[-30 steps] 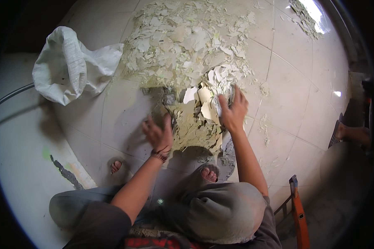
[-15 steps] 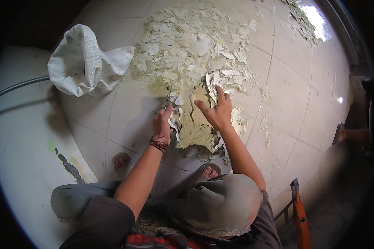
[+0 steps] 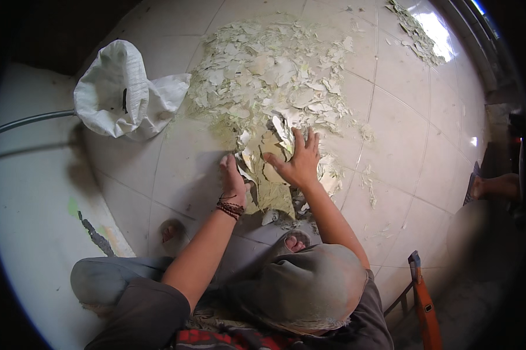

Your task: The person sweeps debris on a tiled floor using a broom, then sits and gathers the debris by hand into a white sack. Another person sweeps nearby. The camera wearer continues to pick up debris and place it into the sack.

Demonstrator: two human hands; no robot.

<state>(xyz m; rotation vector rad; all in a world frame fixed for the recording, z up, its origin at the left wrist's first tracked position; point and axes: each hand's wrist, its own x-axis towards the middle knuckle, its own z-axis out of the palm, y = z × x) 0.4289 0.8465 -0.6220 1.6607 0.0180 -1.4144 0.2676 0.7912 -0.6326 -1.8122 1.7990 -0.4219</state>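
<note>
A loose stack of large peeled paint flakes [image 3: 273, 195], cream and pale yellow, lies on the tiled floor between my two hands. My left hand [image 3: 232, 184], with a beaded bracelet on its wrist, stands on edge against the stack's left side. Its thumb and visible fingers are stretched; some fingertips are hidden by the flakes. My right hand [image 3: 301, 162] lies over the stack's right side, fingers spread and thumb reaching across toward the middle. Beyond both hands spreads a wide heap of smaller flakes [image 3: 263, 70], pale green and white.
An open white woven sack [image 3: 164, 96] stands at the left, a dark strip [image 3: 125, 101] showing at its mouth. A grey pipe [image 3: 32, 121] runs beside it. More flakes [image 3: 417, 35] lie at the far right. An orange-handled tool [image 3: 426, 315] is near right; another person's foot [image 3: 479, 188] is at right.
Both hands have shifted slightly, the right one flattening with its fingers more spread. The flakes between them have moved and settled. A dark strip now shows at the sack's mouth.
</note>
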